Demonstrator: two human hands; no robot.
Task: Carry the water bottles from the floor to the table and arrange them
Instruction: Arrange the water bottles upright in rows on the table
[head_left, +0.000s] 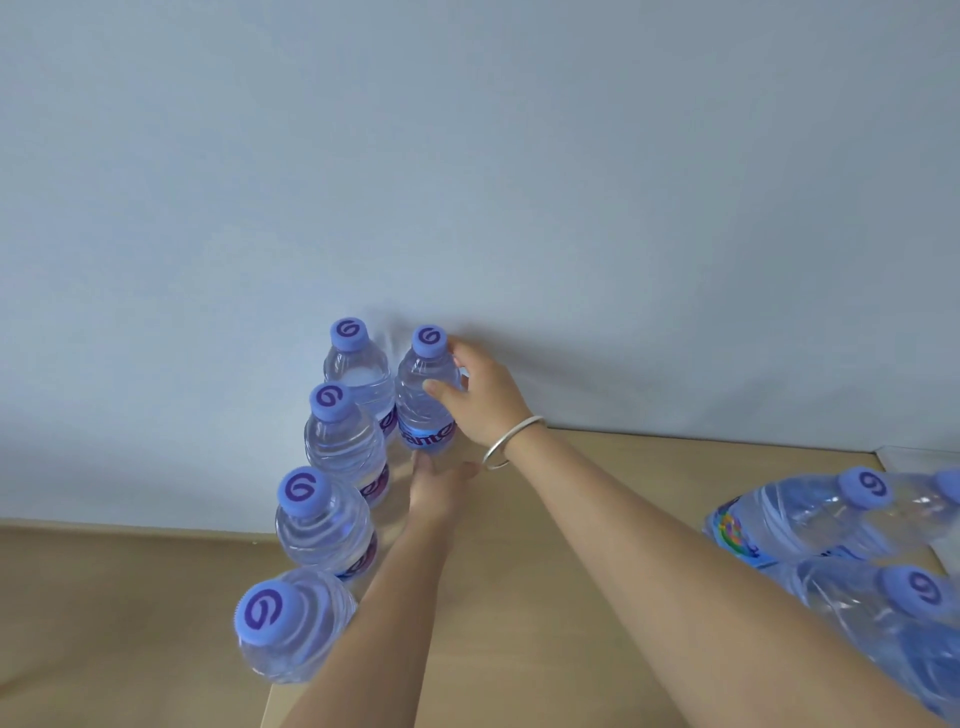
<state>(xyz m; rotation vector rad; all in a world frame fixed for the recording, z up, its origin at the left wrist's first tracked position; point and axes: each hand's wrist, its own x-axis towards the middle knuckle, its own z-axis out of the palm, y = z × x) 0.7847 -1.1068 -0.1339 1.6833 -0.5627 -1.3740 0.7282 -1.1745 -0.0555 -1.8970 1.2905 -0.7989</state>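
Note:
Four clear water bottles with purple caps stand in a line on the wooden table (519, 545), from the nearest bottle (291, 629) back to the farthest bottle (358, 364) at the wall. A fifth bottle (423, 410) stands upright beside the farthest one. My right hand (480, 395), with a silver bangle on its wrist, grips this bottle at its shoulder just below the cap. My left hand (439, 488) cups its base, with thumb and fingers spread around it; the bottle's bottom is hidden behind that hand.
More bottles of the same kind (831, 519) lie on their sides in clear plastic wrap at the table's right edge. A plain blue-grey wall (467, 182) rises right behind the table. A tan surface (104, 623) lies to the left, beyond the table's left edge.

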